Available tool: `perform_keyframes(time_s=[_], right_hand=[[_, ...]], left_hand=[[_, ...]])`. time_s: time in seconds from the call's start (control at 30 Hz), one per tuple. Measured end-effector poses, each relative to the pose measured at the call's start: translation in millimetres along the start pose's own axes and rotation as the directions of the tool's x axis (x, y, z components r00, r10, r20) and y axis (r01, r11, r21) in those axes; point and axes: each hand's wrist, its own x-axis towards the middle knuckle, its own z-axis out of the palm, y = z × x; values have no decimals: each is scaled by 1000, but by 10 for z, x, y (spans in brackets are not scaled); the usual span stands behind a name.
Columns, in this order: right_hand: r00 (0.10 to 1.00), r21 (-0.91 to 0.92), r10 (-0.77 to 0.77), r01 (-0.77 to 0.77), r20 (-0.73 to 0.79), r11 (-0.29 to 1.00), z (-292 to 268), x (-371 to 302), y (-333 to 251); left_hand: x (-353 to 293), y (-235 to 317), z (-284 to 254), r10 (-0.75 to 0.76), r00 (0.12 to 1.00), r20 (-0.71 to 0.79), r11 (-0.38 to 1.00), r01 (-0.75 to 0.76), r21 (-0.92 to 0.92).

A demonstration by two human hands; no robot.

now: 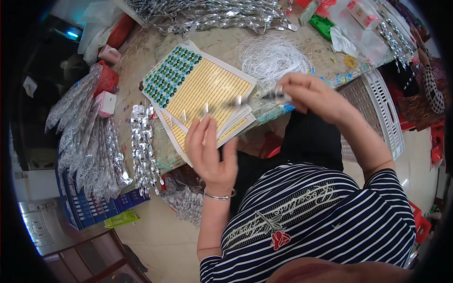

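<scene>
A shiny silver twisted strip [271, 95], blurred by motion, runs leftward from my right hand [309, 96] over the sticker sheets. My right thumb and fingers are pinched shut on its right end. My left hand [207, 148] is open beside the strip's left part, fingers stretched out and thumb apart; whether the fingertips touch the strip I cannot tell. Under the strip lies a stack of sticker sheets [214, 80], the top one with green-blue oval stickers [172, 75] and yellow-lined rows. Several small pale flaps stand up along the strip's line.
On the table [130, 85] lie a coil of white string [273, 56], silver strips [144, 146] by the left edge, more at the back, and a green tray [322, 27]. Bundled strips [94, 137] hang at left near a red basket [107, 78]. A white crate [384, 113] stands right.
</scene>
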Motion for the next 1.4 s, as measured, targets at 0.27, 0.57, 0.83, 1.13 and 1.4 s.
perform_keyframes(time_s=[0.27, 0.57, 0.83, 1.13, 1.4], right_hand=[[967, -81, 85, -67, 242, 994, 224, -121, 348], [907, -504, -359, 211, -218, 838, -244, 234, 786], [801, -837, -564, 157, -203, 524, -291, 628, 1069], [877, -345, -263, 121, -402, 931, -424, 457, 908], [847, -97, -337, 327, -411, 940, -593, 190, 416]], left_hand=[[-143, 264, 365, -102, 747, 657, 855, 404, -327], [-675, 9, 305, -360, 617, 700, 675, 690, -261], [-669, 79, 270, -399, 454, 797, 488, 841, -235], [-672, 60, 284, -354, 442, 825, 450, 853, -264], [-682, 0, 250, -317, 477, 820, 563, 790, -242]])
